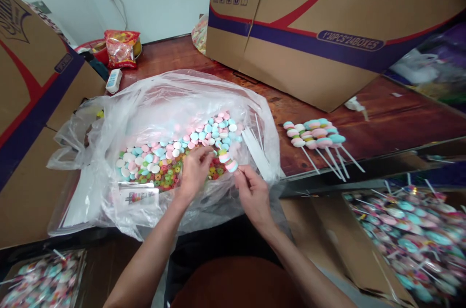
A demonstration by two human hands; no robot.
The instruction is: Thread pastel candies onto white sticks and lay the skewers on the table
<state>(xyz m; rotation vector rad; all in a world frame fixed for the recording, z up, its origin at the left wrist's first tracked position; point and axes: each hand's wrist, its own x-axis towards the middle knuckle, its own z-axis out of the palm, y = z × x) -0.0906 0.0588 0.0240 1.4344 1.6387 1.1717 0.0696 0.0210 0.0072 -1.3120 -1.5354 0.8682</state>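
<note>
My right hand (253,194) is closed in a pinch at the lower end of a candy skewer (228,161), which leans up to the left with pastel and yellow-green pieces threaded along it. Just left of it, over the candy, is my left hand (195,169); its fingers are curled together, and anything between them is too small to make out. Beneath both hands, pink, blue and white candy discs (169,150) lie heaped in a clear plastic bag (153,96). Colourful gummy rings (163,174) form a band in front of the discs, partly covered by my left hand.
Several finished candy skewers (316,134) lie at the table's right edge. White sticks (257,152) rest inside the bag's right side. Large cardboard boxes (298,55) stand behind and at left. Lower right, an open carton (349,249) holds many wrapped skewers. A red snack packet (122,50) sits behind.
</note>
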